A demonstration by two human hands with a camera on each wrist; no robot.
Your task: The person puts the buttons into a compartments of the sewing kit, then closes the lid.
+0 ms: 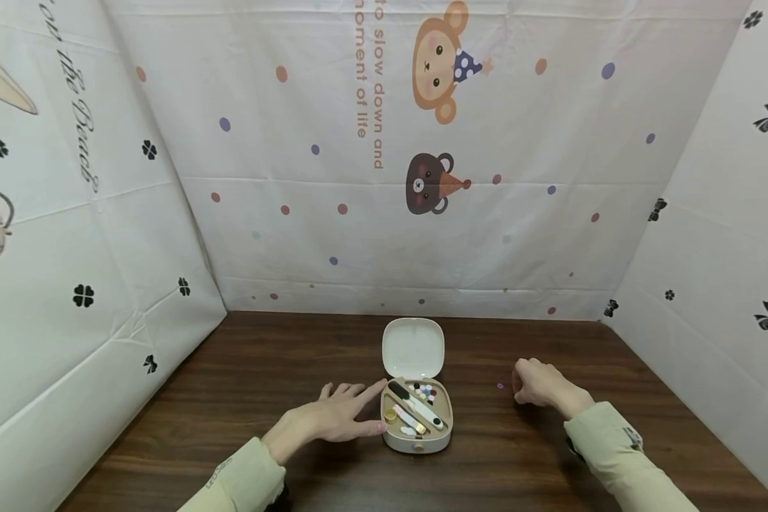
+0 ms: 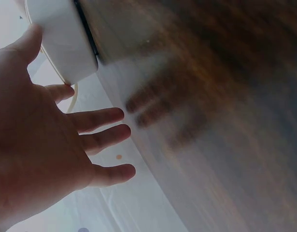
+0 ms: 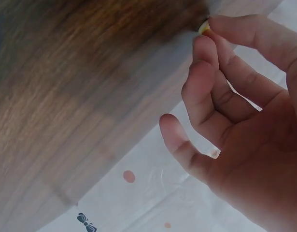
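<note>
A small white box (image 1: pixel 416 444) sits on the table with its lid (image 1: pixel 413 348) raised. Inside lie a black-and-white slim tool (image 1: pixel 416 405), small coloured buttons (image 1: pixel 425 390), a pink, white and gold stick-like item (image 1: pixel 410 419) and a round gold piece (image 1: pixel 390 414). My left hand (image 1: pixel 336 416) touches the box's left side with thumb and index finger, its fingers spread and straight, as the left wrist view also shows. To the right of the box, my right hand (image 1: pixel 540 384) is low over the table. Its thumb and index finger pinch a tiny yellow-and-white piece (image 3: pixel 204 27), mostly hidden by the fingertips.
A tiny purple ring-like piece (image 1: pixel 500 386) lies on the dark wooden table (image 1: pixel 281 355), between the box and my right hand. Patterned white cloth (image 1: pixel 294 242) hangs behind the table and along both sides.
</note>
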